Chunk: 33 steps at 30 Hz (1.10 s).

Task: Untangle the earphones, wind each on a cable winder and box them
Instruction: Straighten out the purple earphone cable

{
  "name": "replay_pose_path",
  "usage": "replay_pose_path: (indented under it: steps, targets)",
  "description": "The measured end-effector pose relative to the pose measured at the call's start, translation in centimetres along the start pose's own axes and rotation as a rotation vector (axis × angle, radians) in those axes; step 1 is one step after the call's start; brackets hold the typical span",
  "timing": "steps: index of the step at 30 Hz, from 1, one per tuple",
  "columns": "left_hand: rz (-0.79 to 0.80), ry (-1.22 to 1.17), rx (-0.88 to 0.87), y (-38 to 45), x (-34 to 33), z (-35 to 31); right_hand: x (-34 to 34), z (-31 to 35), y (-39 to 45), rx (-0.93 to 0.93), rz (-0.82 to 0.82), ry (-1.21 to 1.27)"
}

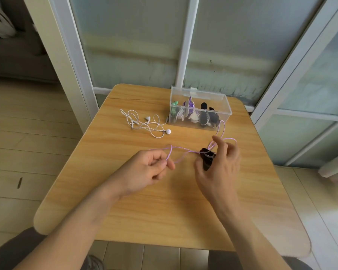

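My right hand [220,166] holds a black cable winder [207,158] between thumb and fingers, above the wooden table [164,201]. A purple earphone cable [180,152] runs from the winder leftward to my left hand [150,166], which pinches it between thumb and forefinger. More of the purple cable loops behind my right hand, up toward the box. A loose tangle of white earphones [144,123] lies on the table at the back left. The clear plastic box [200,111] stands open at the back, holding several wound earphones in green, white, purple and black.
The table stands against frosted glass panels with white frames [185,55]. Tiled floor lies on both sides. My knees show under the table's near edge.
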<state>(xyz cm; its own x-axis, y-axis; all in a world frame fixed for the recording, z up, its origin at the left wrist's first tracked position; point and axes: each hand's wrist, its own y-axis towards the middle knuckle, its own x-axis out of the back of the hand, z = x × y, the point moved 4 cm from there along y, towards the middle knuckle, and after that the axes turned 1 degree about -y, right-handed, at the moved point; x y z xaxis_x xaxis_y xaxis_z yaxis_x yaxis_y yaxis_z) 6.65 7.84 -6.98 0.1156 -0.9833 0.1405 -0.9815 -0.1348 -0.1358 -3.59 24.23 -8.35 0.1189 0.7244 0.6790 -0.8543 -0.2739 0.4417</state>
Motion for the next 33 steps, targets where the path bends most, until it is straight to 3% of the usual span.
replay_pose_path:
  steps: [3,7,10,16,21,27,30,33]
  targets:
    - [0.088,0.098,0.126,-0.3,-0.4,0.8,0.0,1.1,-0.7,0.073,0.012,0.146]
    - [0.179,-0.084,0.099,-0.4,-1.6,0.0,0.2,3.3,-1.6,0.328,0.317,0.503]
    - [0.243,-0.254,0.019,-0.7,-1.4,-0.7,-0.2,3.1,-1.5,0.202,0.452,0.650]
    - [0.249,-0.508,-0.208,-0.8,-1.3,-1.8,0.0,3.1,-1.5,0.068,0.478,0.767]
    - [-0.103,-0.679,-0.176,-0.1,-0.8,-1.5,-1.0,2.6,-2.1,0.114,0.504,0.504]
    - [-0.358,-0.644,-0.206,0.2,-0.8,-1.0,-1.4,2.8,-2.6,0.198,0.503,0.394]
    - [-0.403,-0.539,-0.239,0.2,-1.0,-1.0,-1.7,2.9,-2.7,0.222,0.456,0.310]
    - [-0.411,-0.288,-0.306,0.2,-1.2,-0.9,-1.8,3.1,-2.9,0.313,0.424,0.222]
